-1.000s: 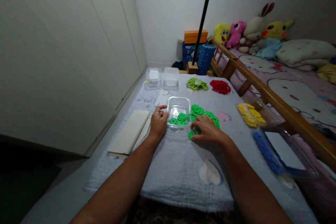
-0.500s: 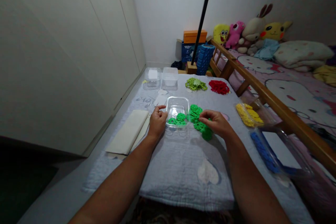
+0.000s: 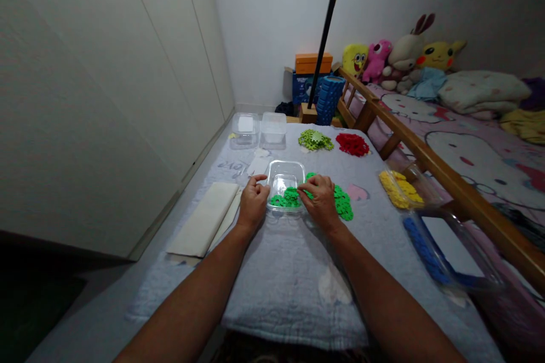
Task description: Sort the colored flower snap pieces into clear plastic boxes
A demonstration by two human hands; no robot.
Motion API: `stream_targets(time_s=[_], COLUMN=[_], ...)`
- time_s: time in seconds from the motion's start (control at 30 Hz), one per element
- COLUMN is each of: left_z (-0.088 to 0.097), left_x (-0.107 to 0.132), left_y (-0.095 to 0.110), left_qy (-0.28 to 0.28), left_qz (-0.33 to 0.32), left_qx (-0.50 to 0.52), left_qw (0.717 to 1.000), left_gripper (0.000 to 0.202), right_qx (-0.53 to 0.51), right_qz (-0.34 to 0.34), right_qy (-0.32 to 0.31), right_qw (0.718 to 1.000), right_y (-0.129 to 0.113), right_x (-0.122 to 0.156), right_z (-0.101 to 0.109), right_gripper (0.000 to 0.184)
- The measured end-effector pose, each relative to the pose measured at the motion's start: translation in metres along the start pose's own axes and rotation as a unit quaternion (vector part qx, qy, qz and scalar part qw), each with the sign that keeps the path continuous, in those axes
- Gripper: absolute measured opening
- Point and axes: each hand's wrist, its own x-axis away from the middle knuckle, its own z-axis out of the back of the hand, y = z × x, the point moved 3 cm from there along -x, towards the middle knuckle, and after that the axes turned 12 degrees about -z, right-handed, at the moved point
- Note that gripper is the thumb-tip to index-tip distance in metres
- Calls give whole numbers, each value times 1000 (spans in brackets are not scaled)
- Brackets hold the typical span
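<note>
The left hand (image 3: 254,204) is at the left side of a square, clear plastic box (image 3: 286,164), its fingers curled, with forefinger and thumb narrowly parted beside the rim; whether they grip it, I cannot tell. The right hand (image 3: 319,199) reaches to the box's right edge, thumb and forefinger drawn close together near the rim; I cannot tell whether a piece is pinched between them. Bright green, flower-shaped flat pieces (image 3: 285,199) lie in the near part of the box, which stands upright on a table covered with a pale grey-blue quilted cloth (image 3: 281,278). A loose pile of matching green pieces (image 3: 344,204) spreads on the cloth, partly hidden behind the right hand. Farther back sit a heap of yellow-green pieces (image 3: 315,140) and, to its right, a heap of red pieces (image 3: 352,144). A clear container of yellow pieces (image 3: 400,189) and another with blue pieces (image 3: 426,252) stand along the right side. A cream folded sheet (image 3: 206,218) lies left of the left hand.
</note>
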Motion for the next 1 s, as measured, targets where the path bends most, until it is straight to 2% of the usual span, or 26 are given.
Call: stream_targets(time_s=[0.13, 0.27, 0.37, 0.5, 0.6, 0.77, 1.0], left_z=[1, 2, 2, 2, 2, 2, 1], left_x=[0, -1, -1, -1, 0, 1, 1], left_y=[-1, -3, -4, -4, -4, -2, 0], left_qy=[1, -1, -4, -5, -6, -5, -5], left_qz=[0, -2, -2, 1, 4, 6, 10], left_qx=[-4, -7, -10, -11, -10, -2, 6], left_qw=[1000, 1000, 1000, 1000, 1000, 1000, 1000], left_gripper=[37, 38, 38, 39, 39, 39, 38], right_qx=[-31, -2, 68, 138, 156, 137, 75], right_qz=[-10, -102, -164, -164, -143, -121, -108], right_qy=[6, 35, -24, -146, -187, -145, -113], right_qw=[999, 994, 984, 966, 959, 972, 985], right_y=[13, 45, 63, 67, 65, 69, 74], right_x=[-4, -17, -29, -43, -50, -51, -46], right_z=[6, 20, 19, 3, -9, -18, -10], right_gripper=[18, 24, 30, 48, 38, 21, 26])
